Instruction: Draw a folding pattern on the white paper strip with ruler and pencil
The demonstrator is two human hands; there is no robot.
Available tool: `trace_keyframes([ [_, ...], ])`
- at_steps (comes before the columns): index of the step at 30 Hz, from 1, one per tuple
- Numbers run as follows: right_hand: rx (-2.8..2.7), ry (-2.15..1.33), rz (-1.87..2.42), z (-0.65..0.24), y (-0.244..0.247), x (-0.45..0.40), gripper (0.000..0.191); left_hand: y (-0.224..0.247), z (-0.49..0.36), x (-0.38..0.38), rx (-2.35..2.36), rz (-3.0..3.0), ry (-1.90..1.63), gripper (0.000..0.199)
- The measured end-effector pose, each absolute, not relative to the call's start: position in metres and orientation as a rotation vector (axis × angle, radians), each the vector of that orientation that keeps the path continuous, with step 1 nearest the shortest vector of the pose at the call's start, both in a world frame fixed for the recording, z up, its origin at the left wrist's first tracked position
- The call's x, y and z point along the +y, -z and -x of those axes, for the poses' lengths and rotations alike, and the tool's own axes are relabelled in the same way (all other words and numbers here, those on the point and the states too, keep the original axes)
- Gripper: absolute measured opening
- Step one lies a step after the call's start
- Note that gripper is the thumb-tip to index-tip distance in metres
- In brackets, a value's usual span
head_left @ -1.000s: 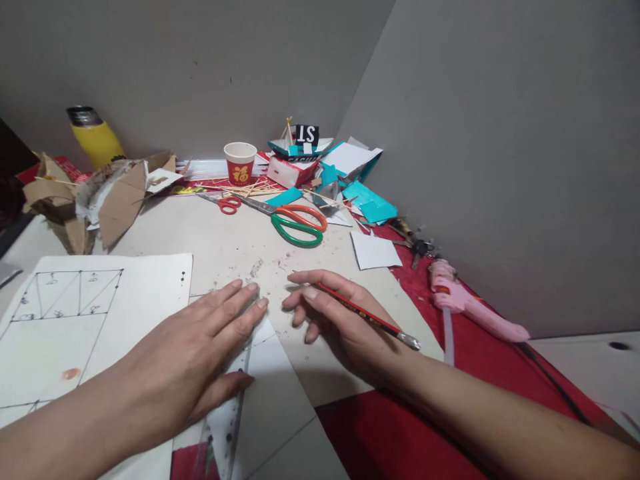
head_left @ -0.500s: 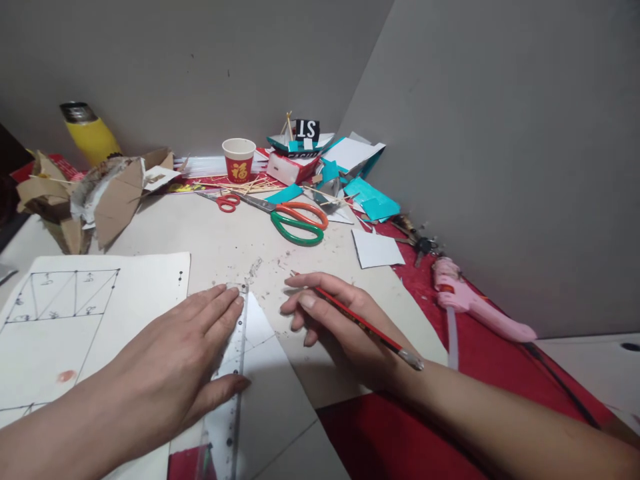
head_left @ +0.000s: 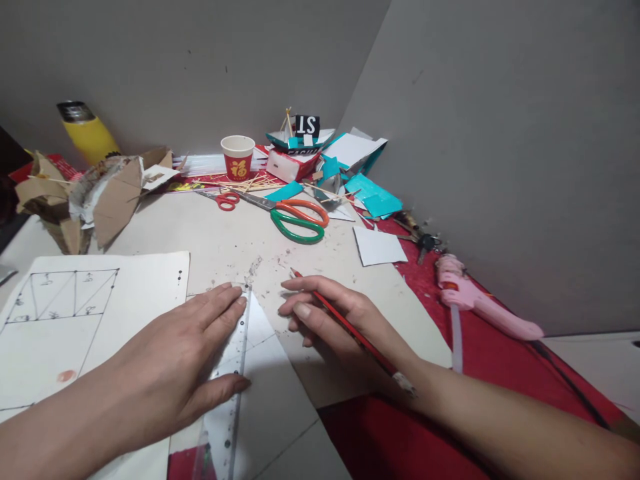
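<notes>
My left hand [head_left: 185, 360] lies flat, fingers stretched and thumb apart, pressing a clear ruler [head_left: 229, 433] onto a white sheet [head_left: 277, 407] marked with pencil lines. To the right of the ruler's top end, my right hand [head_left: 335, 320] holds a red pencil [head_left: 355, 333] loosely between thumb and fingers. The pencil slants, its tip pointing away to the upper left, above the table and off the sheet. Beside my left forearm is a larger paper [head_left: 145, 293] with a ruled truss-like drawing; the forearm covers part of it.
Orange-and-green scissors [head_left: 297, 233] and small red scissors [head_left: 227, 200] lie ahead. Behind them stand a paper cup [head_left: 238, 159], thin sticks [head_left: 250, 183] and a small model boat [head_left: 300, 143]. Cardboard scraps [head_left: 117, 203] sit left; a pink glue gun [head_left: 480, 307] rests right on red cloth [head_left: 505, 387].
The pencil has rolled or turned slightly in my right hand, its rear end dropping lower toward my wrist. My left hand and the ruler stay in place.
</notes>
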State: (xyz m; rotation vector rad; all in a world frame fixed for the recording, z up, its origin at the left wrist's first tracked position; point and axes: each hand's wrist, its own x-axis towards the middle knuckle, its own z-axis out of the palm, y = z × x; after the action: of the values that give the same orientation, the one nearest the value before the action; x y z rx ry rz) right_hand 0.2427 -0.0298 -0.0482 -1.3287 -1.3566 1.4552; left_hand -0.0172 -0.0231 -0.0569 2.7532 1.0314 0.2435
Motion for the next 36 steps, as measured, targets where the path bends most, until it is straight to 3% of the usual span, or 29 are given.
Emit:
trace_keyframes([
  [16,-1.405,-1.396,1.262,-0.244,0.066,-0.026,0.036,0.058,0.007,-0.023,1.051,-2.761,-0.338,0.069],
  [36,-1.535,-1.389,1.282,-0.245,0.06,-0.025,0.036,0.07,0.011,-0.026,1.073,-2.79,-0.311,0.08],
])
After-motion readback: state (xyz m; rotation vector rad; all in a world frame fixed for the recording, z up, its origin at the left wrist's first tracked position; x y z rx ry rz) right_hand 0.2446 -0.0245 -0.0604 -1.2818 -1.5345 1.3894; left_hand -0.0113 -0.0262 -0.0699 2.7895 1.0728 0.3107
